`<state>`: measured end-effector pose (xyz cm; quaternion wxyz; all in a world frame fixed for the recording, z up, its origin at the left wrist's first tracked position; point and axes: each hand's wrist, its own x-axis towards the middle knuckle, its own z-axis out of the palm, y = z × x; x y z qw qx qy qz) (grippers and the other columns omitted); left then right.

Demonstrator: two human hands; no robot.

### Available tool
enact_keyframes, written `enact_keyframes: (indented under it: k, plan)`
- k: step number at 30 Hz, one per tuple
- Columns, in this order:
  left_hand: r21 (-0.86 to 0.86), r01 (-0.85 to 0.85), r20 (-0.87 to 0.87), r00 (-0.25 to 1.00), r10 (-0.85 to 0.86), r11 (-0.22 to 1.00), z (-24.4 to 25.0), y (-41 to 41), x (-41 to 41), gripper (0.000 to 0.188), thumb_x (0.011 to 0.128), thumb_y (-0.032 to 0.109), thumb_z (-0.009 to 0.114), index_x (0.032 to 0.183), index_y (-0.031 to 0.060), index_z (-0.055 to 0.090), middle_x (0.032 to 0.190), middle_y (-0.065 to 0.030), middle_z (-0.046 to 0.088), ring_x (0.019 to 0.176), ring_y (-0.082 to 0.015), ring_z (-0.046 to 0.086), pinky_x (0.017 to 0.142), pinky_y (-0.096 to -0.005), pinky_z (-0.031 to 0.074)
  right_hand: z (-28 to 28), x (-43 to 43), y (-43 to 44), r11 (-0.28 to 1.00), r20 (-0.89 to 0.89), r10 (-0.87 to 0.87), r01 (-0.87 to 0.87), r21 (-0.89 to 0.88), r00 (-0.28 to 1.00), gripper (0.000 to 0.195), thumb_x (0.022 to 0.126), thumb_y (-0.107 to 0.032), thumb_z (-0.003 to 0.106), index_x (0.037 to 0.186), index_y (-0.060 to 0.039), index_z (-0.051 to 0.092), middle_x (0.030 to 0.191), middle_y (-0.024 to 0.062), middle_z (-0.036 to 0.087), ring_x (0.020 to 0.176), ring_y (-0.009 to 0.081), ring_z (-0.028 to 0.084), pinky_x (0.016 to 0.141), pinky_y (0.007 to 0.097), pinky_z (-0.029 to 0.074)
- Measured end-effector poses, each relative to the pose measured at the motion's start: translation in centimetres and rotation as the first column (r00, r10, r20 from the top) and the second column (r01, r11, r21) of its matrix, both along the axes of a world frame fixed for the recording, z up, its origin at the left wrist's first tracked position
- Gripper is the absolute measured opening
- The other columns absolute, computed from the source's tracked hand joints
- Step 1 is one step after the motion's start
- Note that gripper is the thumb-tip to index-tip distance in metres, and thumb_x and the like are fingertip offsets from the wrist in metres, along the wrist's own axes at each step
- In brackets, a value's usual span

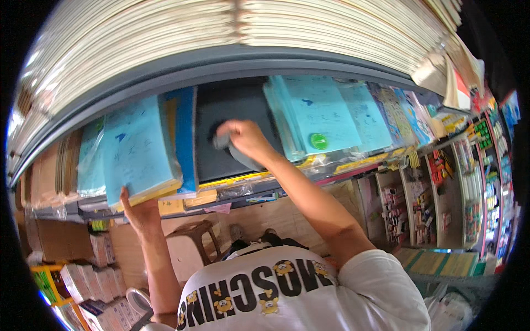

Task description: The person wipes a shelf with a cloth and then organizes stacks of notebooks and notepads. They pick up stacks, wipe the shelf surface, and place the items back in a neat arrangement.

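Note:
My left hand (140,213) grips the front edge of a stack of light-blue exercise books (138,149), with the thumb on top. The stack tilts over the shelf's front edge. My right hand (246,138) is closed on a grey cloth (244,157), blurred by motion. It is over a bare stretch of the dark shelf board (211,99), where the cloth appears to touch the surface. Just left of that stretch, a darker blue folder or book (185,136) stands beside the stack. More light-blue exercise books (325,116) lie to the right, one with a round green sticker (319,141).
Thick paper stacks (323,29) fill the shelf above, whose grey edge (232,62) overhangs my hands. A plastic stool (186,248) stands below on the floor. White boxes (93,281) are piled lower left. Racks of packaged goods (418,198) line the right.

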<state>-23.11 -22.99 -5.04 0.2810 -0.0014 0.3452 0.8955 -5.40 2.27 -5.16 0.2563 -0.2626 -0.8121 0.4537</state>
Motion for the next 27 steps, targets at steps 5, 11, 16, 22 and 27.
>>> enact_keyframes:
  k: [5, 11, 16, 22, 27]
  plan:
    - [-0.017, 0.068, -0.043, 0.997, -0.069, 0.998, 0.3, -0.1, 0.0, 0.070, 0.084, 0.034, 0.062, 0.139, 0.0043, 0.030, 0.140, -0.0170, 0.037, 0.127, -0.0329, 0.039, 0.102, -0.0525, 0.036, -3.4, -4.1, 11.4, 0.634, -0.044, -0.603, 0.512, 0.579, 0.796, 0.032, 0.071, -0.005, 0.055, 0.101, -0.0061, 0.065, 0.115, 0.0198, 0.060, 0.111, 0.0347, 0.054, 0.094, 0.0404, 0.043]
    - [-0.086, 0.034, -0.015, 0.999, -0.035, 0.996, 0.4, -0.3, -0.1, 0.069, 0.085, 0.035, 0.060, 0.139, 0.0053, 0.030, 0.138, -0.0166, 0.040, 0.127, -0.0313, 0.040, 0.103, -0.0499, 0.036, -7.1, -5.8, 11.5, 0.752, 0.162, -0.535, 0.381, 0.538, 0.829, 0.033, 0.069, -0.009, 0.057, 0.101, -0.0030, 0.063, 0.119, 0.0206, 0.056, 0.111, 0.0350, 0.052, 0.097, 0.0386, 0.040]
    - [-0.044, 0.049, 0.003, 0.999, -0.049, 0.998, -0.2, -0.5, -0.5, 0.068, 0.085, 0.035, 0.060, 0.139, 0.0053, 0.031, 0.138, -0.0158, 0.039, 0.127, -0.0306, 0.039, 0.103, -0.0492, 0.036, -6.8, -6.1, 3.1, 0.843, 0.119, -0.149, 0.063, 0.534, 0.982, 0.040, 0.069, 0.001, 0.055, 0.108, -0.0036, 0.063, 0.120, 0.0136, 0.058, 0.112, 0.0303, 0.053, 0.096, 0.0390, 0.043]
    - [-0.003, 0.047, -0.019, 0.999, -0.047, 0.999, 0.3, -0.2, 0.1, 0.063, 0.086, 0.034, 0.058, 0.137, 0.0066, 0.034, 0.137, -0.0140, 0.041, 0.126, -0.0303, 0.040, 0.102, -0.0496, 0.037, -5.0, -0.7, -3.4, 0.921, 0.125, 0.230, -0.257, 0.294, 0.965, 0.042, 0.067, 0.010, 0.050, 0.100, -0.0077, 0.069, 0.119, 0.0084, 0.061, 0.109, 0.0277, 0.057, 0.094, 0.0376, 0.046]
    - [0.021, 0.050, 0.003, 0.999, -0.050, 0.999, 0.7, -0.1, 0.7, 0.061, 0.087, 0.035, 0.058, 0.137, 0.0076, 0.034, 0.137, -0.0129, 0.041, 0.124, -0.0301, 0.042, 0.100, -0.0496, 0.039, -0.3, 2.0, -0.9, 0.966, 0.146, 0.240, -0.251, 0.067, 0.960, 0.041, 0.065, 0.011, 0.046, 0.092, -0.0077, 0.071, 0.104, 0.0099, 0.067, 0.099, 0.0289, 0.062, 0.087, 0.0332, 0.048]
